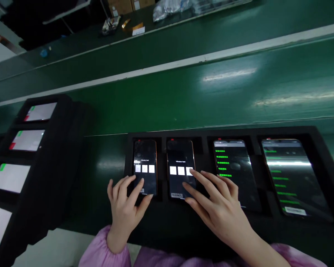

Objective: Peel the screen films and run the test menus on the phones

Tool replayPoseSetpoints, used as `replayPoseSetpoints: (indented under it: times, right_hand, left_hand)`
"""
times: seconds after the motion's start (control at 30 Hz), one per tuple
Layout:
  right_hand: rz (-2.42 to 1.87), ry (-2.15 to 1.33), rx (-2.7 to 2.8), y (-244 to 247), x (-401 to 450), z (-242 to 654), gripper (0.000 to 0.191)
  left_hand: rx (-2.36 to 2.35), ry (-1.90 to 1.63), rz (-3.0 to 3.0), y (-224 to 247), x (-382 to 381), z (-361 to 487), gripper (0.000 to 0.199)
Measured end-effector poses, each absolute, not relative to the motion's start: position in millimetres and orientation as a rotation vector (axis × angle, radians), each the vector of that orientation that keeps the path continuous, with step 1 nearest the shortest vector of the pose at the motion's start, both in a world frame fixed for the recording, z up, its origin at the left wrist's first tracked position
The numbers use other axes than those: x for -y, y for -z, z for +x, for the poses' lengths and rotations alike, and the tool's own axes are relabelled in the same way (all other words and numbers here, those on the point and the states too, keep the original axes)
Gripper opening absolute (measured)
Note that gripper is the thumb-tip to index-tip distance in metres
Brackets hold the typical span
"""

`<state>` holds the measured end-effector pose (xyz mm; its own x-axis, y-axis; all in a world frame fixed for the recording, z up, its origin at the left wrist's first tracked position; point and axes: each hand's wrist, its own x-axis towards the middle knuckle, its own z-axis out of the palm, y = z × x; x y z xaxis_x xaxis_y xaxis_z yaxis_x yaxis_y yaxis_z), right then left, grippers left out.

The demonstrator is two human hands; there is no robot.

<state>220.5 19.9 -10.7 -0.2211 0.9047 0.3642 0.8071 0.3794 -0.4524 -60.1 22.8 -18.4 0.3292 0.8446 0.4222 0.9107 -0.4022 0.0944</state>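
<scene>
Several smartphones lie face up in the slots of a black tray [161, 135]. My left hand [126, 205] is over the lower part of the leftmost smartphone [145, 150], fingers spread. Over the second smartphone [180, 149], my right hand [221, 198] has its fingers apart, one fingertip at the rightmost white square on the screen. Both of these screens read "Vibrator test" above three white squares. The third smartphone [230, 155], partly covered by my right hand, and the fourth smartphone [291, 178] show green lines of text. Neither hand holds anything.
At the left stands a stack of black trays [58, 148]; its top one holds several phones [28, 140] with white screens and red and green corners. A green conveyor belt [156, 96] runs behind. Clear plastic bags [171, 8] and cardboard boxes [121, 5] sit at the back.
</scene>
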Motion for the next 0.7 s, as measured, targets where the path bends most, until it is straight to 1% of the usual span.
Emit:
replayPoseSetpoints:
  times: [0.17, 0.33, 0.4, 0.57, 0.7]
  right_hand:
    - [-1.470, -0.227, 2.042, 11.3, -20.3, 219.6, 0.028]
    - [-1.443, -0.184, 2.045, 12.6, -19.7, 220.1, 0.033]
    - [-1.445, -0.171, 2.049, 12.4, -19.7, 220.2, 0.032]
    - [-1.431, -0.173, 2.061, 11.2, -20.2, 220.0, 0.033]
    - [-1.411, -0.146, 2.088, 10.0, -21.3, 221.0, 0.030]
  left_hand:
    - [1.731, 0.485, -2.399, 7.5, -38.8, -54.9, 0.050]
    - [1.879, 0.776, -2.218, 8.8, -20.2, -68.2, 0.060]
    - [1.930, 0.759, -2.232, 9.9, -8.3, -75.9, 0.059]
    - [2.004, 0.580, -2.308, 11.6, 13.0, -82.5, 0.050]
    - [2.051, 0.466, -2.298, 13.0, 14.6, -78.1, 0.050]
